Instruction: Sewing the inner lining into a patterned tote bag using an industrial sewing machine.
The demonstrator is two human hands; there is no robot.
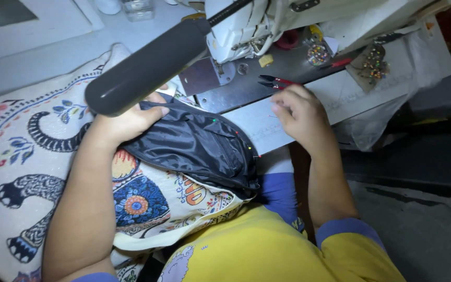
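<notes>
Left hand (pixel 126 121): I am seeing it closing over the upper left end of the black cloth (pixel 197 143), fingers curling onto the fabric and pinning it down.
Right hand (pixel 299 112): I am seeing it hovering over the white table (pixel 371 91) with fingers curling loosely inward; I cannot tell whether it is pinching a pin or holding nothing.
Black cloth: it is lying across the printed fabric (pixel 27 156), touching the edge of the metal plate (pixel 236 89). Coloured pins (pixel 250 148) are showing along its right edge.
Long axis: the cloth is running from upper left, under the left hand, to lower right, toward the body.
Bearing: the cloth is sitting left of the right hand and directly under the left hand. The left hand is touching it; the right hand is staying apart from it, nearer the pinned edge.
Snips (pixel 275 82): red-handled, lying just beyond the right hand's fingertips, near but not touching as far as I am reading it.
Machine (pixel 246 26): white, standing behind the plate.
Lamp (pixel 142 68): a dark tube is crossing the view above the left hand, hiding part of it.
</notes>
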